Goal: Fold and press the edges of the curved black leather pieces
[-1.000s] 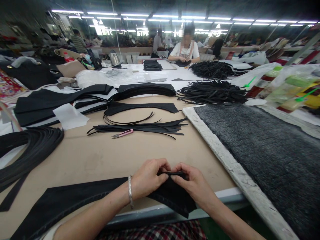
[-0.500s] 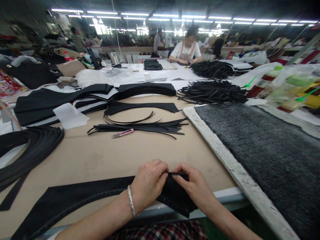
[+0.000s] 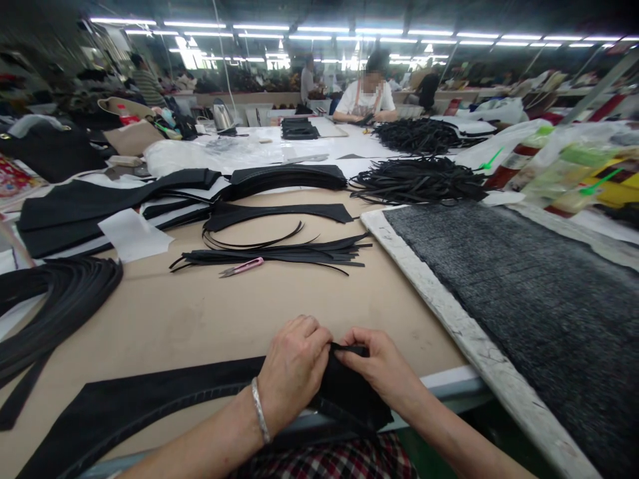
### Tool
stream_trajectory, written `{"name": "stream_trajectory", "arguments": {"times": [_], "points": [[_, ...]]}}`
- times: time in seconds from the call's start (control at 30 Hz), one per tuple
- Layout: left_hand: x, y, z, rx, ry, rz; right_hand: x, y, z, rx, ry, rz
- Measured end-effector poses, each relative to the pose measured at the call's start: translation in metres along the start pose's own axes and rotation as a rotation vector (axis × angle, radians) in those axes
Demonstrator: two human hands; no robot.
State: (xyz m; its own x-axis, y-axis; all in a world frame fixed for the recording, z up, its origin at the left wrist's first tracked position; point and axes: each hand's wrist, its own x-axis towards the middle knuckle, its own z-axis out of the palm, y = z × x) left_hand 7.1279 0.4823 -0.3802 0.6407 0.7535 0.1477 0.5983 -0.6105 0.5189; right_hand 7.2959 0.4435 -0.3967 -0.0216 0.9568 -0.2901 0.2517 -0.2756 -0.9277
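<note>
A long curved black piece [image 3: 164,386] lies along the table's front edge, its right end hanging partly over it. My left hand [image 3: 297,359], with a silver bracelet at the wrist, pinches the piece's upper edge. Close beside it on the right, my right hand [image 3: 374,362] pinches the same edge between thumb and fingers. Farther back rest pink-handled snips [image 3: 242,267], just in front of a bundle of thin black strips [image 3: 279,255]. Another curved black piece [image 3: 279,214] lies behind the strips.
A dark textured board [image 3: 519,299] with a pale rim fills the right side. Coiled black strips [image 3: 64,299] lie at left, stacked black pieces [image 3: 289,179] and a strip heap [image 3: 419,181] at the back. Across the table a person [image 3: 367,100] works.
The view has shifted slightly, moving the scene a little left. Both hands keep their pinch, and the black piece's right end has folded and shifted slightly beneath them.
</note>
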Motion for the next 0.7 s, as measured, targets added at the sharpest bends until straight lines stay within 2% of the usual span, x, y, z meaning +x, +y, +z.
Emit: {"name": "stream_trajectory", "arguments": {"times": [0.2,0.3,0.43,0.53,0.7], "points": [[-0.004,0.000,0.004,0.095,0.006,0.051,0.001,-0.001,0.000,-0.064,-0.007,-0.002],[-0.007,0.001,0.003,0.051,-0.033,0.034,-0.001,-0.004,-0.002,-0.110,-0.013,-0.023],[-0.014,-0.001,0.001,-0.068,-0.051,-0.053,-0.007,-0.006,-0.008,-0.393,0.054,-0.080],[-0.022,-0.004,0.004,-0.006,-0.052,-0.062,-0.011,-0.006,-0.014,-0.608,0.093,-0.269],[-0.033,-0.011,0.012,0.100,-0.006,0.038,-0.010,0.003,-0.020,-0.845,0.037,-0.629]]}}
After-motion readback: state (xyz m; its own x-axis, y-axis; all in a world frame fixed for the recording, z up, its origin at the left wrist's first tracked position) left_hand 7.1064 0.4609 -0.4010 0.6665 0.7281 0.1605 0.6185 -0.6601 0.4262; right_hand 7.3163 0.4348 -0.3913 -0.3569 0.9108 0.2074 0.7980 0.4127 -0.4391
